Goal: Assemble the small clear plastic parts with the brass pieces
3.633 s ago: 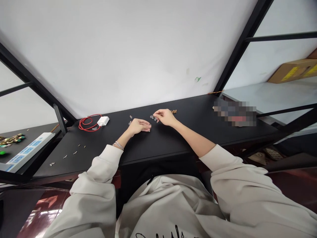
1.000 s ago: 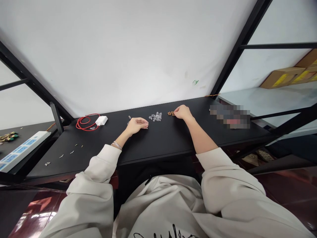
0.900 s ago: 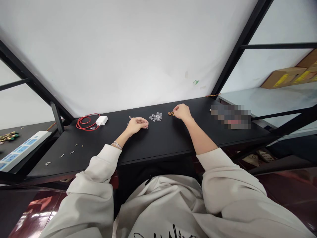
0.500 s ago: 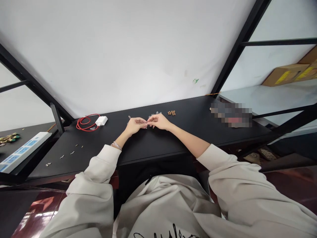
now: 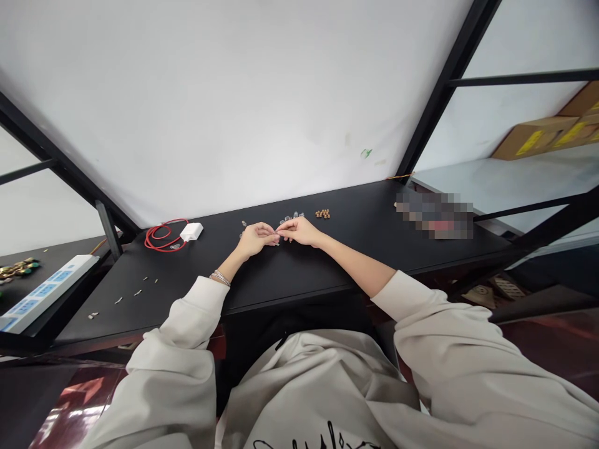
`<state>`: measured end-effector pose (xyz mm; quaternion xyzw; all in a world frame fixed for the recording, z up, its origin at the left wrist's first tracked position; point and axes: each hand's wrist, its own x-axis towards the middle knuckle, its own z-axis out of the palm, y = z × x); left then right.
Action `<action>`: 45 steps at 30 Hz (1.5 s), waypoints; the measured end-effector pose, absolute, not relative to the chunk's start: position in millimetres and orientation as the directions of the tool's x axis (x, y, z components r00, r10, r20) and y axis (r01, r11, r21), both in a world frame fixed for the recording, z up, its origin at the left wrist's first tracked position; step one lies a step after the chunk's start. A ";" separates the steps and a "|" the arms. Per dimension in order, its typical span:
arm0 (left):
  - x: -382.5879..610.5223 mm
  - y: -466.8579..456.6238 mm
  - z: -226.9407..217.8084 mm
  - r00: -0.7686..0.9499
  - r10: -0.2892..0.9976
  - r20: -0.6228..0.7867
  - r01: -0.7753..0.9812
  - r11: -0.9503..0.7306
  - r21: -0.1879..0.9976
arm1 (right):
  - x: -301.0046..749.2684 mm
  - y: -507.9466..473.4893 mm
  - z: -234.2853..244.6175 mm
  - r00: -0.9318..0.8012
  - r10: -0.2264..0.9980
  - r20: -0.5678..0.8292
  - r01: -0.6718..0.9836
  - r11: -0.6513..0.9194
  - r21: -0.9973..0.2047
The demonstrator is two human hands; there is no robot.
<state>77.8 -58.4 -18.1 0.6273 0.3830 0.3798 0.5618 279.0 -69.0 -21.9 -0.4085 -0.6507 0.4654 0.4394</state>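
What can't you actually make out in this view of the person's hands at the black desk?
All in the head view:
- Left hand and right hand: anything pinched where they meet is too small to tell.
- Small clear pieces: partly hidden behind the right hand, too small to count.
- Pixelated patch: blurred, so unidentifiable.
- Power strip: cut off by the left edge.
- Cardboard boxes: cut off by the right edge.
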 end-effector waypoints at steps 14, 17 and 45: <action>77.5 -57.0 -15.7 0.374 0.918 0.130 0.191 -0.213 0.958 | 279.2 -72.2 -18.2 -0.255 0.943 0.216 0.142 0.258 -0.956; 77.9 -59.0 -13.9 0.384 0.917 0.105 0.196 -0.192 0.962 | 278.5 -73.1 -17.5 -0.257 0.952 0.169 0.101 0.200 -0.975; 79.9 -59.9 -15.3 0.315 0.945 0.091 0.067 -0.118 0.991 | 276.2 -71.7 -23.9 -0.216 0.957 0.196 0.157 0.232 -0.960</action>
